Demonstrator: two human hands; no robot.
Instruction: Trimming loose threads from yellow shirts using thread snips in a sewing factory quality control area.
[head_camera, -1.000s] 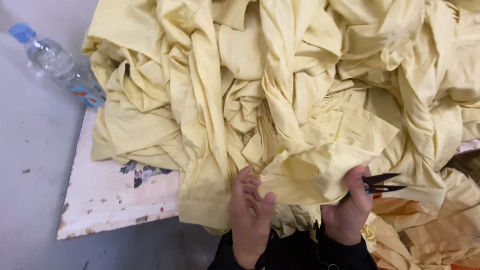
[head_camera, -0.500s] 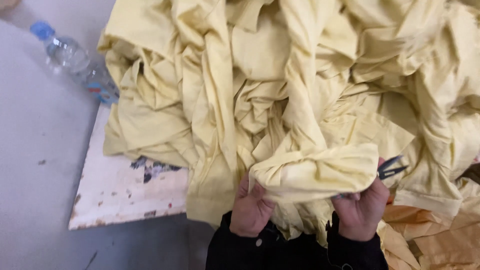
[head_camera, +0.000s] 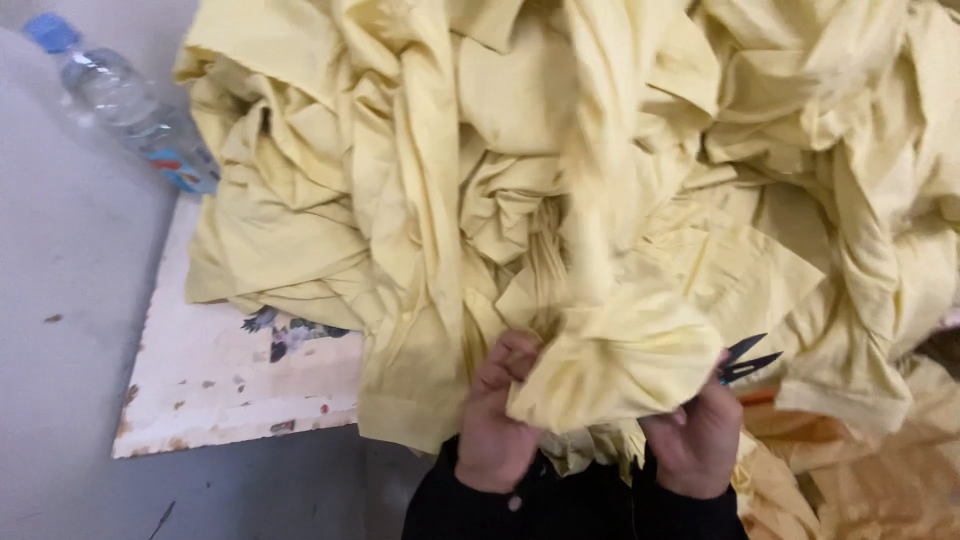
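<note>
A big heap of pale yellow cloth covers most of the table. My left hand grips a bunched fold of yellow cloth at the heap's near edge. My right hand holds the same fold from the right side and also holds small black thread snips, whose blades stick out to the right. Both wrists are in dark sleeves. The fold hides part of my right hand's fingers.
A worn white board with chipped paint lies under the heap at the left. A plastic water bottle with a blue cap lies at the top left on the grey floor. More orange-yellow cloth is piled at the lower right.
Both hands have gathered the fold tighter and lifted it a little toward me. The view has shifted, so the heap and bottle sit further right in the picture.
</note>
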